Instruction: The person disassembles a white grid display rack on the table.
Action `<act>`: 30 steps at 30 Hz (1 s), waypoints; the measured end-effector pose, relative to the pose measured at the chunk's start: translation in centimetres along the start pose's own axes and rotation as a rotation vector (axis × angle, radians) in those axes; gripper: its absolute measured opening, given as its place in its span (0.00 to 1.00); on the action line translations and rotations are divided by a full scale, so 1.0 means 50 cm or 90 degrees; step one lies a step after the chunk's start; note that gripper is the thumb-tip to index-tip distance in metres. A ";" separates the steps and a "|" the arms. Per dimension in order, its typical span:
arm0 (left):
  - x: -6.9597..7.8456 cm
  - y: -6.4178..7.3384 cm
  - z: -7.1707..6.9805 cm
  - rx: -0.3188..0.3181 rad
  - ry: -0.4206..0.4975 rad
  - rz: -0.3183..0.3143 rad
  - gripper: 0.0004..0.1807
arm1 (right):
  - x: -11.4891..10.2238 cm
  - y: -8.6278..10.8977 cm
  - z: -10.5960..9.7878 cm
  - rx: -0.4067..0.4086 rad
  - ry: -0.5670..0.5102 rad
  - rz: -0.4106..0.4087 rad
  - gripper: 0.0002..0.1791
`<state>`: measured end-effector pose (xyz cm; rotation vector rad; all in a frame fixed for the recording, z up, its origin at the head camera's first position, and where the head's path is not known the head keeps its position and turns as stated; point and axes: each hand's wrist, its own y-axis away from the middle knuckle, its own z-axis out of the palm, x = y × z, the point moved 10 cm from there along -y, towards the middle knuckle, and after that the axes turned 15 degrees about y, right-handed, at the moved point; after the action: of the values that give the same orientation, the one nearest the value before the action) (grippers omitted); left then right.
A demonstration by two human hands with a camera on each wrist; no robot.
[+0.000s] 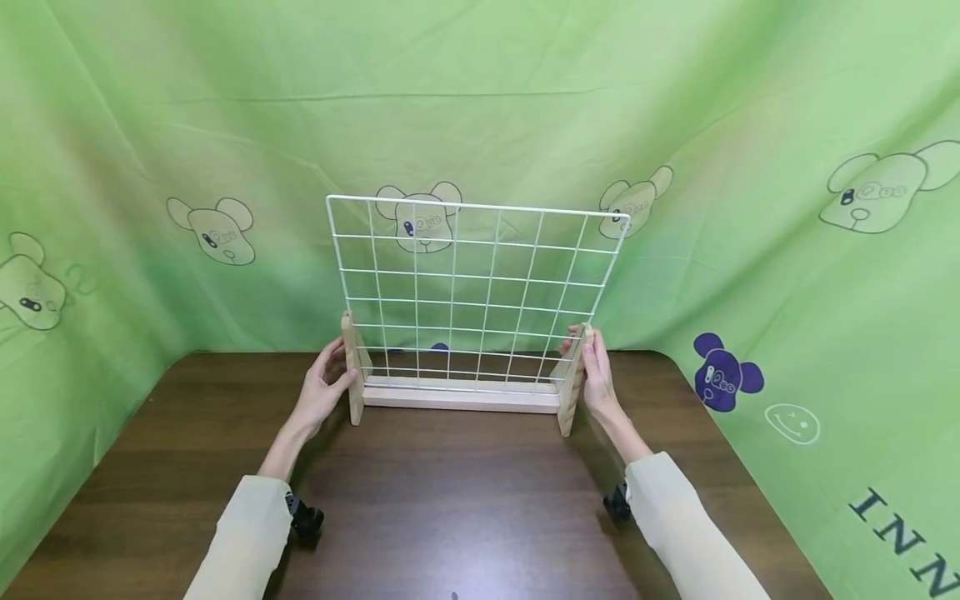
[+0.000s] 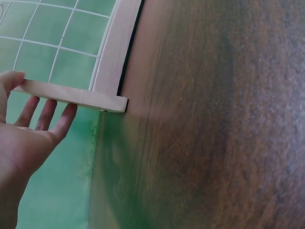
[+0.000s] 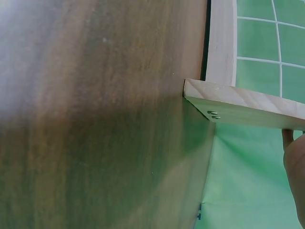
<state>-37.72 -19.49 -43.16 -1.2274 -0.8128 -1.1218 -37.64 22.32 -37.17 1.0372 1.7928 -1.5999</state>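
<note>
A white wire grid (image 1: pixel 480 206) stands upright in a light wooden stand at the back of the table. The stand has a crossbar (image 1: pixel 461 400) between two side boards. My left hand (image 1: pixel 318 392) grips the left side board (image 2: pixel 76 95), its thumb at one edge and fingertips against the outer face. On the other side, my right hand (image 1: pixel 598 375) holds the right side board (image 1: pixel 573 387) near its top, with some fingers reaching behind it. The right wrist view shows small slots low on that board's outer face and only part of the hand (image 3: pixel 295 162).
The dark brown wooden table (image 1: pixel 442 492) extends toward me in front of the stand. A green cloth (image 1: pixel 480 125) with cartoon mouse-like heads hangs behind and along both sides. A small black device (image 1: pixel 306 518) sits at my left wrist, another (image 1: pixel 617 502) at my right.
</note>
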 end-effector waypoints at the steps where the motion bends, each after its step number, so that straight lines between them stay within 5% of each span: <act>1: 0.001 0.000 0.001 0.003 0.002 -0.003 0.33 | -0.001 0.002 0.000 0.000 0.001 0.001 0.23; 16: -0.002 -0.005 0.000 -0.005 -0.040 0.014 0.31 | 0.014 0.035 -0.011 -0.005 -0.006 -0.024 0.20; 23: -0.002 -0.005 0.002 -0.015 -0.035 0.011 0.30 | -0.002 0.058 -0.010 -0.008 0.001 -0.059 0.21; 30: 0.000 0.001 0.009 0.007 -0.028 -0.003 0.30 | -0.026 0.076 -0.004 -0.004 0.017 -0.037 0.19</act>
<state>-37.64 -19.02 -43.11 -1.2460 -0.8546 -1.0965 -33.80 22.29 -38.34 1.0178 1.8597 -1.6208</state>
